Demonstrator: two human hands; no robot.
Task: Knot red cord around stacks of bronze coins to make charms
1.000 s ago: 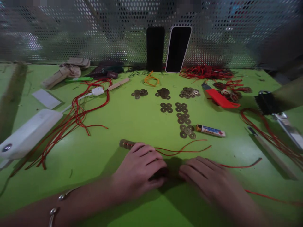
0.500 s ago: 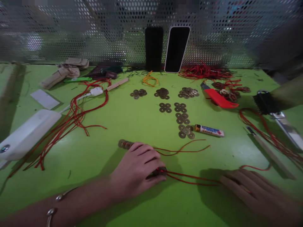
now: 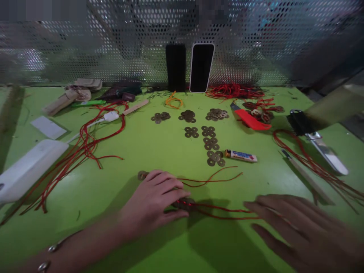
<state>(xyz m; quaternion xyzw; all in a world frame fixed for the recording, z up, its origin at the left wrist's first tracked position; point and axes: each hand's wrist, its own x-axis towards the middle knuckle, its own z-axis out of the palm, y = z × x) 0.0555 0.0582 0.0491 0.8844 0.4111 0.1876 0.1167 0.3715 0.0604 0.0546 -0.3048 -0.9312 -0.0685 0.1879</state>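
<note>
Phones [image 3: 201, 68], two, are propped past one tube [image 3: 241, 156]; strung coins [image 3: 185, 204] are clasped to the surface [image 3: 159, 148] by left fingers [image 3: 171, 186], curled; two cords [image 3: 218, 208] are met by right fingers [image 3: 287, 206], parted.

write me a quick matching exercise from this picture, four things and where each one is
1. left hand
2. right hand
3. white-rimmed phone
4. printed tube

A. standing by the perforated panel
B. beside the nearest cluster of loose coins
C. on strung coins
D. at the red cords, thumb apart from the fingers

Right pairs: 1-C, 2-D, 3-A, 4-B
</note>
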